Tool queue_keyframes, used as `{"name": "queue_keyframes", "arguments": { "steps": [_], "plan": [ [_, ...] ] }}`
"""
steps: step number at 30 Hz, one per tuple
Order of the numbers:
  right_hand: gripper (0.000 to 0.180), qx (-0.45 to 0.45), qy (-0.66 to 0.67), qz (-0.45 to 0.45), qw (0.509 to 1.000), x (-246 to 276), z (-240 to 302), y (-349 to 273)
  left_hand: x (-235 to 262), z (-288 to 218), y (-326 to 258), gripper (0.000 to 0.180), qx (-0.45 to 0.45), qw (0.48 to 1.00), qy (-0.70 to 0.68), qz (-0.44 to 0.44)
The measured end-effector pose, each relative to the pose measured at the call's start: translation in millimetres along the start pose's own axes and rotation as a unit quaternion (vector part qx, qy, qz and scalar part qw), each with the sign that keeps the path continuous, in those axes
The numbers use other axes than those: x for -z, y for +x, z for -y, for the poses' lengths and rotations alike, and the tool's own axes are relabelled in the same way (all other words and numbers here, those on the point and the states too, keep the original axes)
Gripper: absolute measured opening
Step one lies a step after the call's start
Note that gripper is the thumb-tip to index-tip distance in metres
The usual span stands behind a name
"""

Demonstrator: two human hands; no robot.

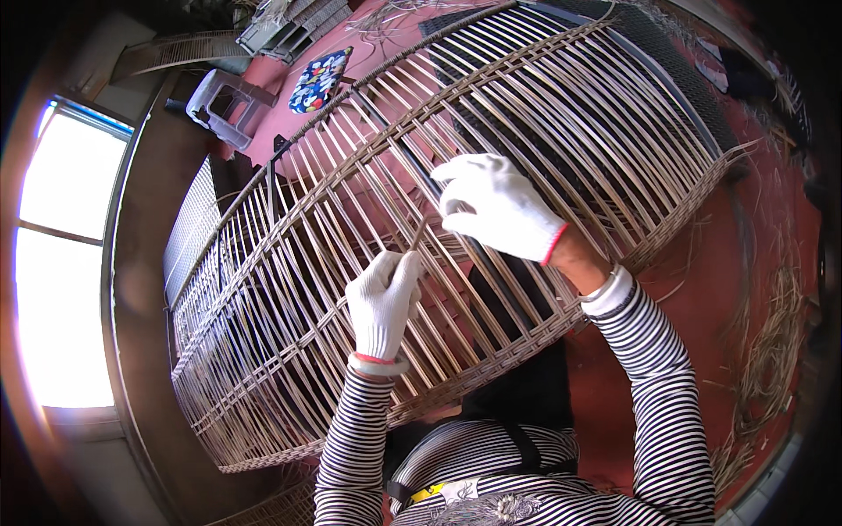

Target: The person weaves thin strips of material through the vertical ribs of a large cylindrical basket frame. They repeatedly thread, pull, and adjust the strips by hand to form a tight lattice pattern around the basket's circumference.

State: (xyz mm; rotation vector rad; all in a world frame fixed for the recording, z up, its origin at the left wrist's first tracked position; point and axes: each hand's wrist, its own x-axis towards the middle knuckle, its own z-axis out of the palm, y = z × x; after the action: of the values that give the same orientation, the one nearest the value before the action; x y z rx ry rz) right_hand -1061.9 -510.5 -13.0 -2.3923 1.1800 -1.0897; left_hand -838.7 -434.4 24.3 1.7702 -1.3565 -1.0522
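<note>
Left grip (383, 300) pinches a thin strand (421, 233) that could snap if bent sharply; whether the curled right grip (502, 208) holds anything, I cannot tell.

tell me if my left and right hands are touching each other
Apart. The head view shows the left hand below and left of the right hand, with the woven panel visible through the gap.
</note>
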Motion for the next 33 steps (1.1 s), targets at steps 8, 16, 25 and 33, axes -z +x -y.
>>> {"name": "queue_keyframes", "arguments": {
  "steps": [8,16,25,33],
  "plan": [
    [0.053,-0.015,-0.134,0.123,0.983,-54,-3,14,-6,14,5,0.028,-0.078,0.991,0.092,-0.061],
    [0.043,0.018,0.036,0.160,0.986,-46,-23,15,-5,14,-3,0.024,-0.108,0.992,0.061,-0.024],
    [0.028,0.027,0.132,0.087,0.987,-27,-27,4,-8,5,23,0.028,-0.092,0.989,0.115,0.027],
    [0.019,-0.067,0.106,-0.037,0.991,-4,-7,-9,-9,-10,26,0.022,-0.237,0.905,0.349,-0.056]
  ]
}}
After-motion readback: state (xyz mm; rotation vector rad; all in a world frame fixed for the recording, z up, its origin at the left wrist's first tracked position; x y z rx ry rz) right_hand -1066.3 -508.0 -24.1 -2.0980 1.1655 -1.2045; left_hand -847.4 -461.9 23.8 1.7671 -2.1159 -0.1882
